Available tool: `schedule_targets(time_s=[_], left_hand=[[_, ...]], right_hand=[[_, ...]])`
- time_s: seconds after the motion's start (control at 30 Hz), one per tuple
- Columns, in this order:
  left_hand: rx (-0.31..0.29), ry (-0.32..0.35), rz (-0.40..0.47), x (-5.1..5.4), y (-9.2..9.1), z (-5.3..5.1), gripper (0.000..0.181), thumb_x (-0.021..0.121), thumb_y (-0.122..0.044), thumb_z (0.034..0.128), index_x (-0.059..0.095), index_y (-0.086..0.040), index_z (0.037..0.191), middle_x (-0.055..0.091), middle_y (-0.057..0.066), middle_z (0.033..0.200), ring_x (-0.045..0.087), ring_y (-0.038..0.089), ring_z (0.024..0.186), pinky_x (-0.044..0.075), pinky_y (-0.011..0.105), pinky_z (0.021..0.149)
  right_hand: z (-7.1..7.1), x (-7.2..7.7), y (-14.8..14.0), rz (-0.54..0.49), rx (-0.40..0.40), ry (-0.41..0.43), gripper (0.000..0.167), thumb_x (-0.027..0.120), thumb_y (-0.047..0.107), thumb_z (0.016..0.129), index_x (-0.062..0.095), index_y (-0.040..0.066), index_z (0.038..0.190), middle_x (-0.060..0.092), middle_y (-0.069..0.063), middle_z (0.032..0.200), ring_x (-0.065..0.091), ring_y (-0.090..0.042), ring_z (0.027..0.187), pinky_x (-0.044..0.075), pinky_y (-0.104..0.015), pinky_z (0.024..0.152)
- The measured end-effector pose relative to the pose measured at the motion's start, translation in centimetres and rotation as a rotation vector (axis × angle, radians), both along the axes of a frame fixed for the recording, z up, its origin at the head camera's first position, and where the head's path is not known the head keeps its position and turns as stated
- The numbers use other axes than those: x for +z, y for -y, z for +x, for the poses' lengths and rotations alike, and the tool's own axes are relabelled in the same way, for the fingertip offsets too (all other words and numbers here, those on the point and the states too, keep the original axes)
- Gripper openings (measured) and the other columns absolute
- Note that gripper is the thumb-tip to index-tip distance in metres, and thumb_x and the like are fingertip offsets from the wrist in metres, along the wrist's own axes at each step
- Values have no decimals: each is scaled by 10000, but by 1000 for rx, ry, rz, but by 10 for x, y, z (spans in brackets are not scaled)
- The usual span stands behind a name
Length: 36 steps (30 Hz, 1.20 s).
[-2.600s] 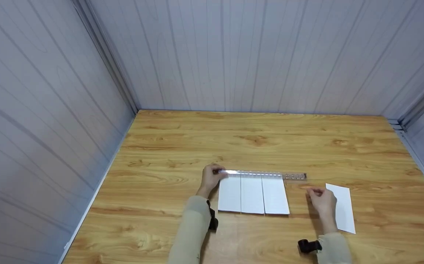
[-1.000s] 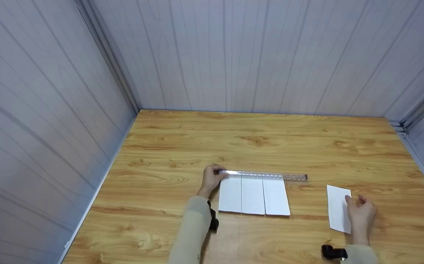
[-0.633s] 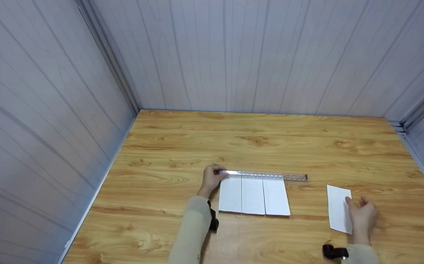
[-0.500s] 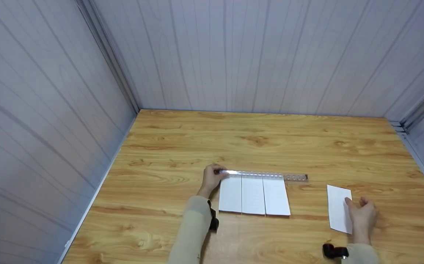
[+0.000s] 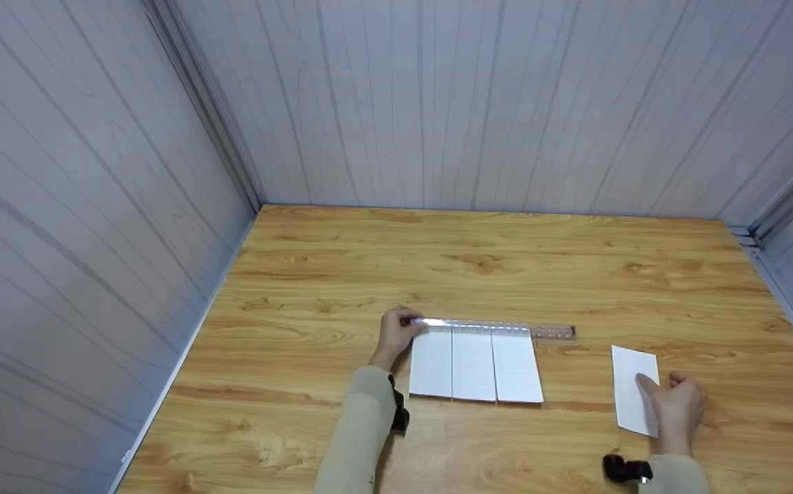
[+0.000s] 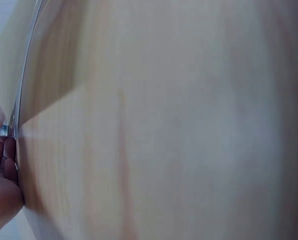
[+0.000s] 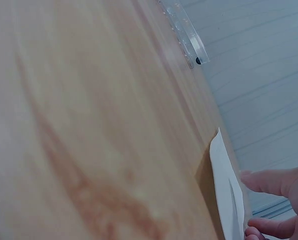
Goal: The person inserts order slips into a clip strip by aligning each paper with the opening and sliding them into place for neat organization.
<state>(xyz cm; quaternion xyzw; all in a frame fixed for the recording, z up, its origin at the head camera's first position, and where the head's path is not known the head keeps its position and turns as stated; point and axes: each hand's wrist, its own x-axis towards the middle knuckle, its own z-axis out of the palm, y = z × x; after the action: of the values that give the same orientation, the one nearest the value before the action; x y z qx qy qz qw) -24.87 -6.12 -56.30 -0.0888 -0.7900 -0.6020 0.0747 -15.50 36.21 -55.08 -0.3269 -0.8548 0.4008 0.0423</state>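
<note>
A clear ruler-like plastic strip (image 5: 492,328) lies across the upper edges of three white paper pieces (image 5: 473,367) set side by side. At its left end, my left hand (image 5: 396,334) pinches the strip. In the left wrist view, the left hand (image 6: 1,172) sits at the frame edge with thumb and fingers on the end of the strip (image 6: 23,75). Farther right lies a separate white paper piece (image 5: 630,391). My right hand (image 5: 678,408) reaches its right edge, thumb over the paper, fingers apart beside it. The right wrist view shows this paper (image 7: 221,180) slightly bowed, casting a shadow.
Everything lies on a wood-grain table (image 5: 341,274). Pale panelled walls rise behind it (image 5: 396,103) and along the left side (image 5: 74,240). Each wrist carries a black camera, such as the right one (image 5: 623,470).
My right hand has moved right, from left of the single paper to its right edge. Within the last half second its thumb has slid farther over the paper. My left hand stays in place.
</note>
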Motion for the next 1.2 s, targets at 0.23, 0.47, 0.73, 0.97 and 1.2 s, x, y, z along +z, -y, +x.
schedule_targets(time_s=[0.23, 0.47, 0.73, 0.97, 1.2], left_hand=[[-3, 46, 33, 16, -2, 7, 138, 652, 126, 707, 613, 174, 831, 550, 308, 824, 518, 413, 778, 448, 372, 649], [20, 61, -25, -9, 1, -6, 133, 693, 25, 717, 661, 84, 832, 585, 169, 816, 543, 249, 767, 444, 246, 646], [31, 30, -42, -13, -1, -6, 142, 709, 26, 701, 662, 88, 820, 579, 160, 801, 541, 243, 754, 447, 249, 646], [1, -18, 4, -8, 1, -3, 150, 694, 53, 706, 644, 127, 827, 569, 218, 798, 540, 318, 752, 458, 273, 643], [-24, -23, 54, 8, 0, 5, 150, 651, 136, 702, 600, 200, 827, 532, 336, 809, 506, 463, 770, 451, 476, 670]], right_hand=[[0, -1, -1, 4, 16, 11, 637, 678, 225, 741, 403, -136, 1188, 418, -319, 1160, 371, -423, 1055, 266, -488, 872], [0, 0, -1, 10, 25, 41, 591, 683, 233, 744, 460, -118, 1163, 432, -309, 1194, 395, -423, 1070, 287, -478, 868], [-1, 0, -1, 6, 24, 59, 548, 687, 233, 748, 496, -107, 1132, 450, -303, 1171, 409, -410, 1035, 292, -466, 834], [2, 1, -1, -25, 27, 40, 532, 695, 216, 731, 491, -102, 1105, 485, -282, 1062, 448, -368, 949, 343, -404, 742], [2, 2, -1, -33, 34, 2, 477, 698, 155, 723, 483, -112, 1056, 516, -242, 936, 466, -344, 878, 354, -348, 675]])
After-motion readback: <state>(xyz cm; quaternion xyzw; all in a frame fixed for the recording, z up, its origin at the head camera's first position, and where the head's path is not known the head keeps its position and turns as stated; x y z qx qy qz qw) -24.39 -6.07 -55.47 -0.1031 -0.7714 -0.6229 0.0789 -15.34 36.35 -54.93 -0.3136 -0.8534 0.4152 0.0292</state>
